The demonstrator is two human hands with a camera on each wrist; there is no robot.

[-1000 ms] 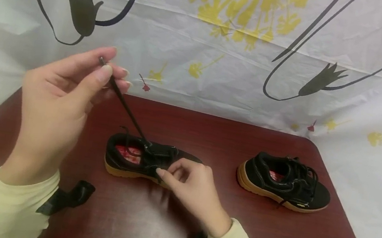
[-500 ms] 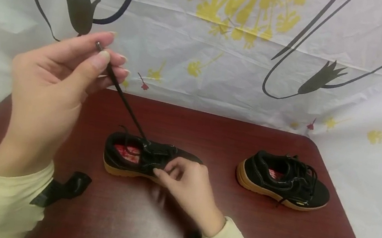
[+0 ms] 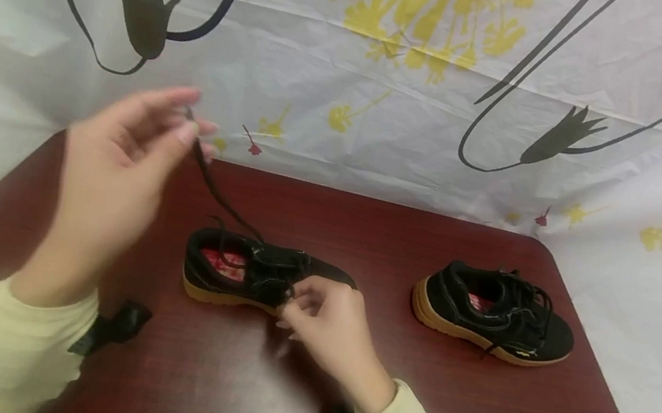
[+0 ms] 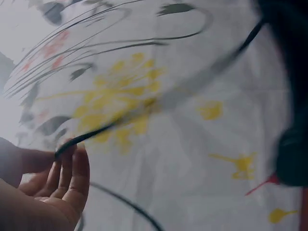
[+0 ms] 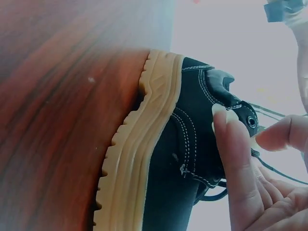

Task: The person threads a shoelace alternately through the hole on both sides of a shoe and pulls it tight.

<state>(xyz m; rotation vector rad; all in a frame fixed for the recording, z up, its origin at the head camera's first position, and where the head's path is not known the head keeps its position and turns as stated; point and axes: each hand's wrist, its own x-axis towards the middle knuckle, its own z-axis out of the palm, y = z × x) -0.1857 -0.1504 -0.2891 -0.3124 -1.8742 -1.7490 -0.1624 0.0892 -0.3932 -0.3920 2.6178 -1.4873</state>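
A black low-cut shoe [image 3: 258, 285] with a tan sole and red insole lies on the table, toe to the right. Above its heel, my left hand [image 3: 113, 181] pinches one end of a black shoelace [image 3: 214, 190] between thumb and index finger. The lace runs down in a loose curve to the shoe's top eyelets; its other end lies over the opening. My right hand [image 3: 329, 320] pinches the near eyelet flap. In the right wrist view, thumb and fingertips meet beside a metal eyelet [image 5: 251, 121]. The left wrist view shows the lace [image 4: 94, 133] leaving the left fingertips.
A matching laced shoe [image 3: 497, 317] stands to the right on the dark red table [image 3: 202, 380]. A white curtain [image 3: 298, 80] with yellow and dark flowers hangs behind the table. Black wrist-worn devices [image 3: 112, 329] show beside both sleeves.
My left hand rose slightly to the left, then came down and right. The taut lace has slackened into a curve. My right fingers have shifted slightly right along the flap.
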